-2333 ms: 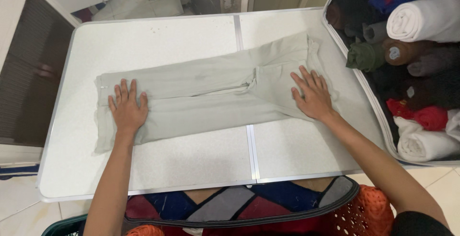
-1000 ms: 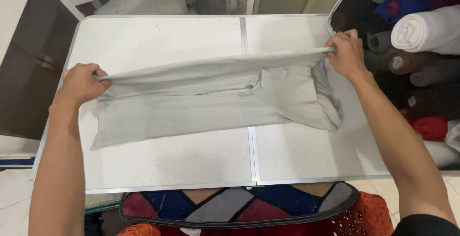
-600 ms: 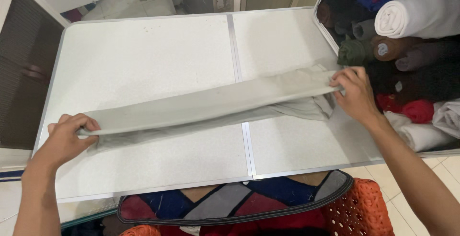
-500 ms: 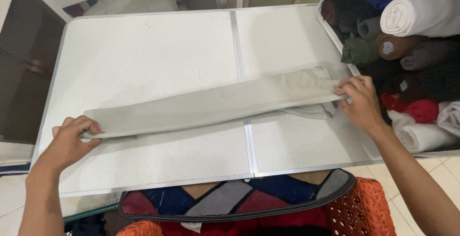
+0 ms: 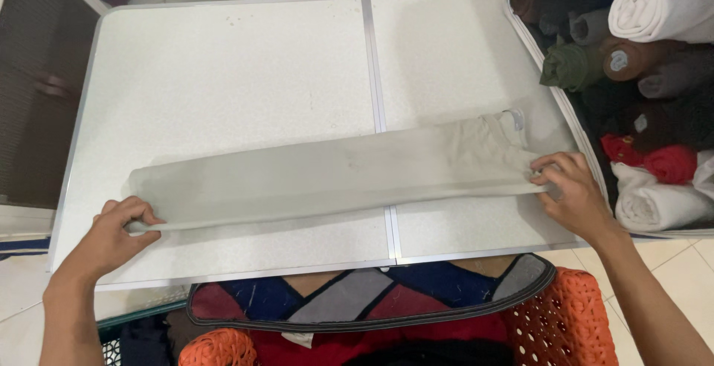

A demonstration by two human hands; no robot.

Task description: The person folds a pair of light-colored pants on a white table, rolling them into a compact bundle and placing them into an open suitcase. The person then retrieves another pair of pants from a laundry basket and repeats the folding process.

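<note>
The white table point(image 5: 238, 68) lies open beyond the folded garment point(image 5: 335, 176); the case of rolled clothes point(image 5: 639, 76) blocks the right.

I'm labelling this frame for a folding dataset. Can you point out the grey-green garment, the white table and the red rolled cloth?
grey-green garment point(image 5: 327, 180), head view, middle of the folded strip.
white table point(image 5: 223, 76), head view, bare top of the left panel.
red rolled cloth point(image 5: 666, 164), head view, its curved side.

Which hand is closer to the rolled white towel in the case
Right. The right hand pinches the folded grey-green garment just beside the rolled white towel; the left hand grips the garment's far end, across the table.
</note>
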